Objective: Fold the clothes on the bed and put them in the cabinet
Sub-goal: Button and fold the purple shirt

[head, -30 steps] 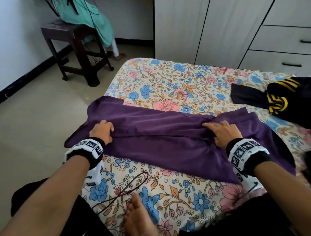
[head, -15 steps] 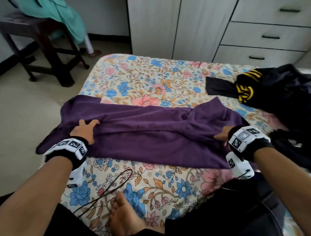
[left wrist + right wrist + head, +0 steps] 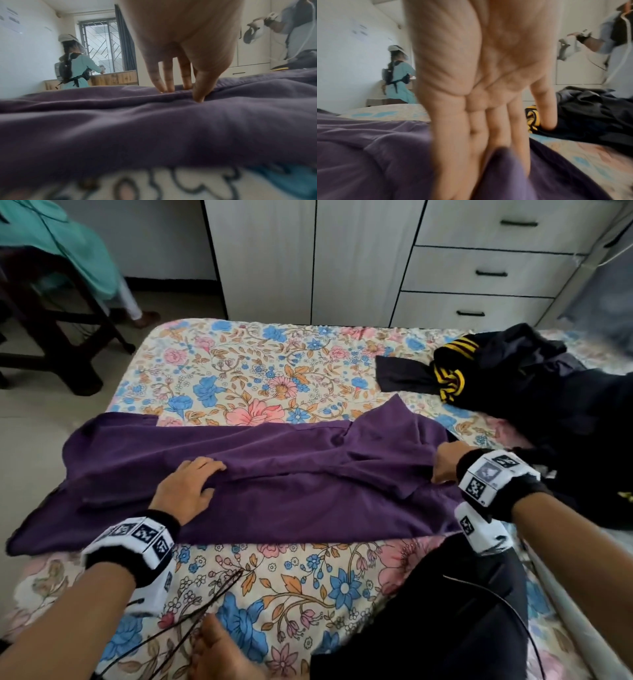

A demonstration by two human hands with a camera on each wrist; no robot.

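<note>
A purple garment (image 3: 291, 491) lies spread across the near half of the floral bed (image 3: 257, 371), folded lengthwise with a ridge along its middle. My left hand (image 3: 191, 484) rests on that ridge left of centre, its fingers (image 3: 163, 83) straight and touching the purple garment (image 3: 154, 128). My right hand (image 3: 445, 462) is at the garment's right end; there a fold of the purple garment (image 3: 368, 148) rises between thumb and fingers (image 3: 479, 135), and the fingertips are hidden. The white cabinet (image 3: 308, 261) stands shut beyond the bed's far edge.
A heap of dark clothes (image 3: 531, 392) with yellow stripes lies at the bed's right. Drawers (image 3: 486, 272) sit right of the cabinet doors. A dark chair (image 3: 51, 302) with teal cloth stands on the floor at left. My bare foot (image 3: 219, 652) and a black cable (image 3: 191, 611) are near me.
My left hand has slid right along the garment toward its middle. My right hand has moved to the garment's right end. The view has swung right.
</note>
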